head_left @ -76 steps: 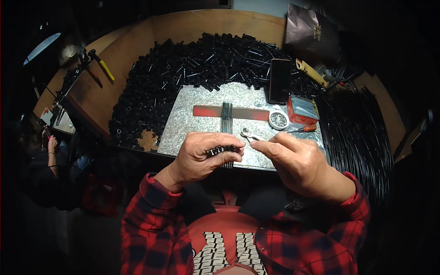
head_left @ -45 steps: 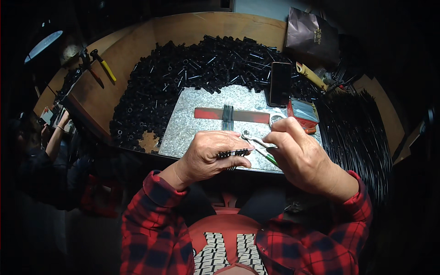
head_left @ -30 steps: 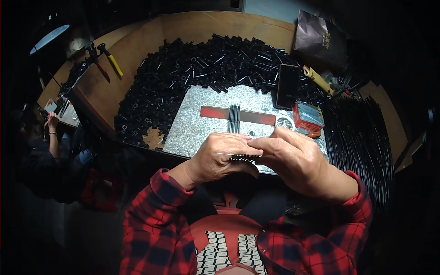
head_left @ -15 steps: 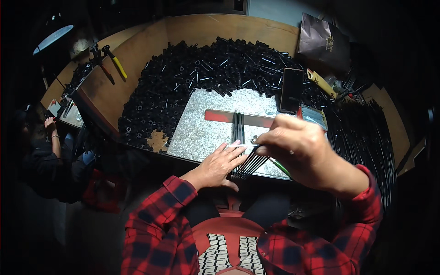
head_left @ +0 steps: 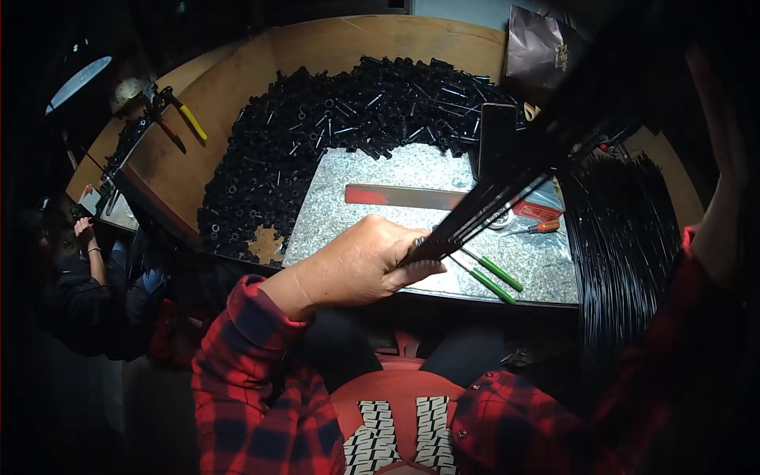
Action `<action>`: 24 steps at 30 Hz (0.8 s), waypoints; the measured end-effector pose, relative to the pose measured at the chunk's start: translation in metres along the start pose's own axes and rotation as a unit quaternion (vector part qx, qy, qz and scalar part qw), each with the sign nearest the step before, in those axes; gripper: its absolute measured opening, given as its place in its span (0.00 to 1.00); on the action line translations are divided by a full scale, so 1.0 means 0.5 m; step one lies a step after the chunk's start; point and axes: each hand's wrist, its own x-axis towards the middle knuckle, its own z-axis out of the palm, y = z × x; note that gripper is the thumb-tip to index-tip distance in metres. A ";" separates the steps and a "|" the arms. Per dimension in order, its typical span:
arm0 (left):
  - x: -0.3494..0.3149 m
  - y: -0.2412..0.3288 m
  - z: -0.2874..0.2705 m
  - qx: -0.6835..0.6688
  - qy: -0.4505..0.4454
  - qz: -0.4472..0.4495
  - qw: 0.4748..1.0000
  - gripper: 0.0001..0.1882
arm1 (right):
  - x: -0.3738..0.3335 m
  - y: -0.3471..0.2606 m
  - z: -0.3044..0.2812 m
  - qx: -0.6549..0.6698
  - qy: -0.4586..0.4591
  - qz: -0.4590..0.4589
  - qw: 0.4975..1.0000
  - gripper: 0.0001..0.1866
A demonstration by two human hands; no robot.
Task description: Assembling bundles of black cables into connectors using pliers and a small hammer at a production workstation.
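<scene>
My left hand (head_left: 360, 261) is closed around one end of a bundle of thin black rods (head_left: 491, 202). From the fist the bundle slants up to the right, blurred and dark toward its far end. At the upper right, in shadow, my right hand (head_left: 719, 166) is raised with its fingers stretched out beside the bundle; whether it touches the rods I cannot tell. Below the rods, a tool with two green handles (head_left: 495, 279) lies on the speckled board (head_left: 317, 210). A flat metal strip with a red end (head_left: 396, 195) lies across the board behind my left hand.
A heap of small black tubular parts (head_left: 317, 111) fills the wooden-walled bin (head_left: 340, 36). On the right are a dark phone (head_left: 497, 134), an orange-handled tool (head_left: 545, 227) and many long black rods (head_left: 621, 253). Yellow-handled pliers (head_left: 190, 120) hang left. A co-worker's hand (head_left: 84, 231) shows far left.
The rods have gone from the board into my left hand, which now grips them. My right hand has moved up and far right, uncovering the green-handled tool and the orange-handled tool.
</scene>
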 end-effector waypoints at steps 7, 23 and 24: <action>-0.047 -0.100 0.032 -0.312 0.251 -0.230 0.887 0.12 | -0.040 0.030 0.011 -0.123 0.057 -0.006 0.991 0.18; -0.129 -0.161 0.234 -0.497 0.520 -0.290 0.631 0.12 | -0.341 -0.036 0.510 0.663 0.216 0.503 0.510 0.31; -0.124 -0.153 0.242 -0.506 0.518 -0.281 0.630 0.12 | -0.348 -0.025 0.505 0.655 0.220 0.504 0.519 0.31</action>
